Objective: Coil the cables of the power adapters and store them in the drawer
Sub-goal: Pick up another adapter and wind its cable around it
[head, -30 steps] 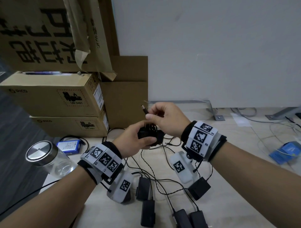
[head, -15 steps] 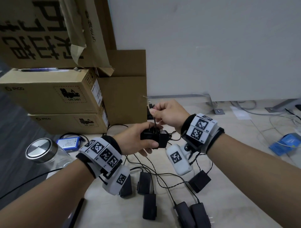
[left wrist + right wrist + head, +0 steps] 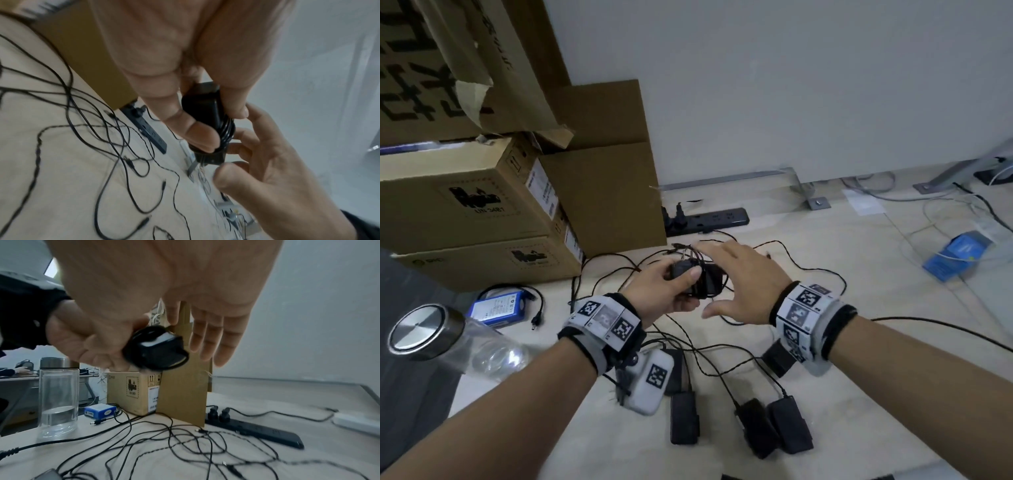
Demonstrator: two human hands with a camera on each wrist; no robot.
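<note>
My left hand (image 3: 671, 284) grips a black power adapter (image 3: 702, 279) with its thin cable wound round the body. The left wrist view shows the thumb (image 3: 193, 129) pressing the cable turns against the adapter (image 3: 205, 113). My right hand (image 3: 736, 274) hovers just right of it with straight, spread fingers (image 3: 207, 337) and holds nothing. Several more black adapters (image 3: 685, 418) lie on the table near my wrists, their loose cables (image 3: 722, 359) tangled between them. No drawer is in view.
Stacked cardboard boxes (image 3: 482, 205) stand at the back left. A black power strip (image 3: 709, 219) lies against them. A glass bottle with a metal lid (image 3: 424, 332) and a blue battery pack (image 3: 498, 308) sit at the left table edge. A blue packet (image 3: 959, 253) lies far right.
My right hand has let go of the cable end and opened beside the adapter. Both hands have dropped lower over the table, and the head view has tilted down.
</note>
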